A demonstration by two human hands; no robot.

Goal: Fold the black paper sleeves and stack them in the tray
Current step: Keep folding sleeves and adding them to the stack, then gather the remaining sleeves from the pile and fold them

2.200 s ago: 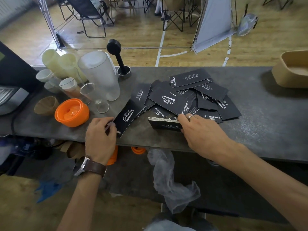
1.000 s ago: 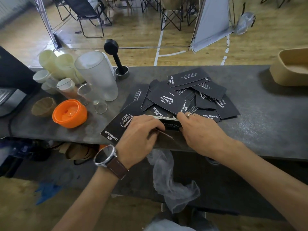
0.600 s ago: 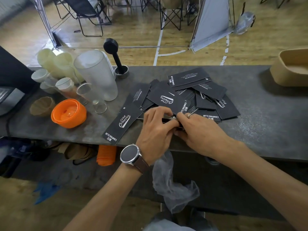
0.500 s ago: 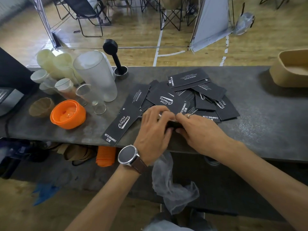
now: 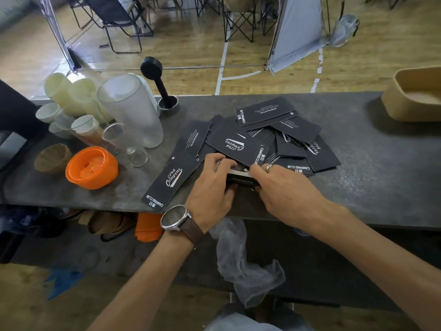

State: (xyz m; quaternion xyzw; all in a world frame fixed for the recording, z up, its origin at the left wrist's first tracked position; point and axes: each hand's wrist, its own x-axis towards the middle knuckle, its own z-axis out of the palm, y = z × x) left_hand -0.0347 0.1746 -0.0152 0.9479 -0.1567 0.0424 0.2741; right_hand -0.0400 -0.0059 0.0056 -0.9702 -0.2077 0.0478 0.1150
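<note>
I see my left hand and right hand, fingers curled, both gripping 1 small stack of folded sleeves beside the loose sleeve pile; tray far right.

Orange lid near frosted tumbler; black tamper behind; plastic bag below counter.

Soft, even daylight lit the scene, brightest on the wooden floor beyond the worktop. Shadows were faint, and wide-angle distortion curved the edges. Focus stayed fairly sharp throughout.
</note>
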